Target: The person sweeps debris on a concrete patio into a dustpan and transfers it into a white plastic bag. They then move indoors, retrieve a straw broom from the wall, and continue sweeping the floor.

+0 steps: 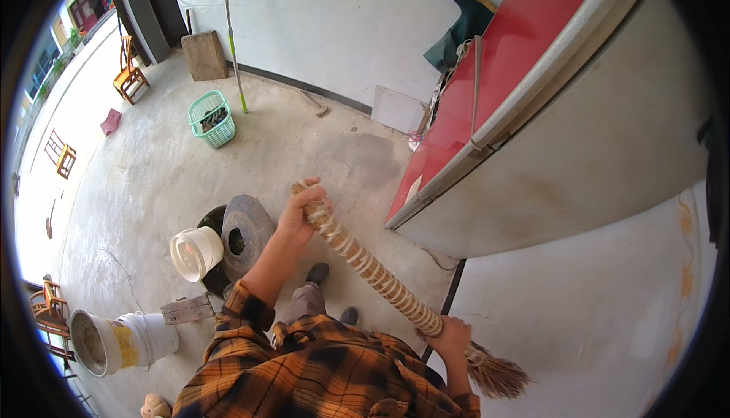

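Note:
A long bundle of straw or twigs, like a broom [376,272], is bound along its length with pale cord and lies slantwise before me. My left hand [302,207] grips its upper end, fingers wrapped round the tip. Lower down, my right hand [450,338] is closed round the bundle where the cord binding ends. Beyond that hand the loose brown bristles [499,372] fan out. Beneath the bundle are the concrete floor and my dark shoes.
Beside my left forearm stand a white bucket [195,254] and a grey stone [246,230] with a hole. More buckets [151,341] stand lower left. A green basket [213,119] and a pole [234,53] are farther off. A red panel [485,87] rises at right.

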`<state>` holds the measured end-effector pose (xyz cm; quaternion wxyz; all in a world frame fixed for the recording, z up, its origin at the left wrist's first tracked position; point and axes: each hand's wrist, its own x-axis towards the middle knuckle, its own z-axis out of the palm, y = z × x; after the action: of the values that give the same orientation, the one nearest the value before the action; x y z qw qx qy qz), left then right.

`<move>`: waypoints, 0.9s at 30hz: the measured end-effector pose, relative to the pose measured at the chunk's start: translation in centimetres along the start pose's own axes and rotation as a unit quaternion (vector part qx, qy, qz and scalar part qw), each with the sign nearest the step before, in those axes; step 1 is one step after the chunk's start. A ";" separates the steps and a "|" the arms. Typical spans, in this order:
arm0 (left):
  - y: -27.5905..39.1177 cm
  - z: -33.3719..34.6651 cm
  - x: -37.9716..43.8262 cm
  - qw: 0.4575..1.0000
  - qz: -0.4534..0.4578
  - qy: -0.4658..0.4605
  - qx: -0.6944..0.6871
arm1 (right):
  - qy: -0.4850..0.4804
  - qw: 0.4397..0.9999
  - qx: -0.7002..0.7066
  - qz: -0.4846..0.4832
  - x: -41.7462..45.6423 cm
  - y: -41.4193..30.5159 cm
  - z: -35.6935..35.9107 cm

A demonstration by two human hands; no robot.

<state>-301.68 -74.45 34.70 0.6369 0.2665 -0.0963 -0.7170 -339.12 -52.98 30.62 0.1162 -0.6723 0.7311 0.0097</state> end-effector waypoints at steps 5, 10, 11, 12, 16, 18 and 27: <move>13.0 1.7 -4.2 0.968 0.211 -0.019 0.131 | 0.027 0.979 0.100 -0.176 11.6 -12.0 6.6; 23.7 5.2 -7.8 0.882 0.424 -0.142 0.148 | 0.078 0.931 0.174 -0.310 26.0 -28.0 2.6; 25.4 5.3 -8.2 0.855 0.467 -0.167 0.152 | 0.130 0.912 0.189 -0.340 29.0 -30.8 0.8; 25.8 5.7 -8.8 0.831 0.543 -0.060 0.103 | 0.170 0.892 0.202 -0.368 31.7 -33.2 -0.9; 32.1 7.9 -8.7 0.768 0.547 -0.318 0.096 | 0.346 0.802 0.228 -0.430 41.1 -41.9 -14.5; 32.7 8.0 -5.7 0.738 0.546 -0.390 0.077 | 0.448 0.757 0.216 -0.424 45.7 -44.0 -21.4; 32.1 5.1 15.5 0.702 0.411 -0.164 0.558 | 0.784 0.484 0.093 -0.378 66.4 -42.3 -48.7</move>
<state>-277.36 -95.90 50.27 0.5773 0.3849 -0.6817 -0.2322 -309.68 -130.48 71.81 -0.4506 -0.5988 0.1919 -0.6337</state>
